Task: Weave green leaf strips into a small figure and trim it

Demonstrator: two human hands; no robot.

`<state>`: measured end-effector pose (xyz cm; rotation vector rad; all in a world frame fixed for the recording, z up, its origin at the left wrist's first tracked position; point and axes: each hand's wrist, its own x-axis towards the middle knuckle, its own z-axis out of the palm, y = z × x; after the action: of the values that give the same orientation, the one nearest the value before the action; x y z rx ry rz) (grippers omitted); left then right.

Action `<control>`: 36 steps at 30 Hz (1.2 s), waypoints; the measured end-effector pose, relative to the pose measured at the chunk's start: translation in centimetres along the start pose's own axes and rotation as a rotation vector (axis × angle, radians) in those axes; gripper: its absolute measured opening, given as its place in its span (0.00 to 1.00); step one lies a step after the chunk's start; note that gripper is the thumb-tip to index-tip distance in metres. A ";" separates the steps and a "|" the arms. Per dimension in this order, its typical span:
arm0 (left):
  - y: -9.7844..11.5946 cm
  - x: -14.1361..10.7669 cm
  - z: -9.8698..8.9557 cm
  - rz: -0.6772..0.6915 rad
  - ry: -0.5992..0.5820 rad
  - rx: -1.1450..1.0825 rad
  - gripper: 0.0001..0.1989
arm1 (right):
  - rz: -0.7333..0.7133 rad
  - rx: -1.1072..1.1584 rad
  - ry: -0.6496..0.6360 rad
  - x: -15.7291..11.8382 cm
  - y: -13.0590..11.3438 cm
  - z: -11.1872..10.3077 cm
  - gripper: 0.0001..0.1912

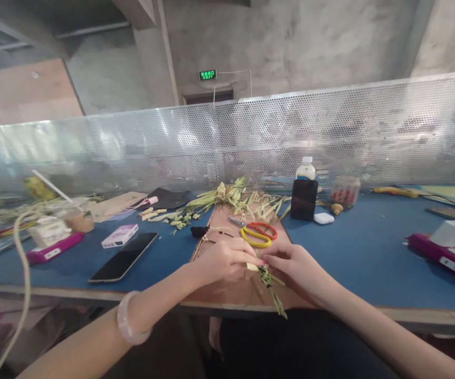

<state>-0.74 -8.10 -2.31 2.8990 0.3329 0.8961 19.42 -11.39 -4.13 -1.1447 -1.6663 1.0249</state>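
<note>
A small woven bundle of green plant strips [269,284] hangs down between my hands, over the front edge of a brown board [235,295]. My left hand [227,259] pinches its upper end, beside a pale flat strip. From the right, my right hand [293,261] has its thumb and fingertips closed at the same upper end. Just beyond my hands lie scissors with red and yellow handles [256,243], blades pointing left. Farther back on the board are loose pale green strips [261,205] and a bunch of husks [231,193].
On the blue table [346,252], a phone [125,258] and small box [119,236] lie left. A black upright object [304,200], white case [324,218], bottle [305,169] and jar [345,190] stand or lie right. Purple holders [56,248] flank both sides. A perforated metal screen [172,147] runs behind.
</note>
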 end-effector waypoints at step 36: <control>1.0 0.8 3.0 -0.832 0.243 -0.701 0.14 | -0.255 -0.409 0.127 -0.5 -0.3 -0.2 0.08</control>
<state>1.79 -8.97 -4.22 1.7593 0.9237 0.9294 19.67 -11.91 -3.93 -1.1846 -1.9109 0.4525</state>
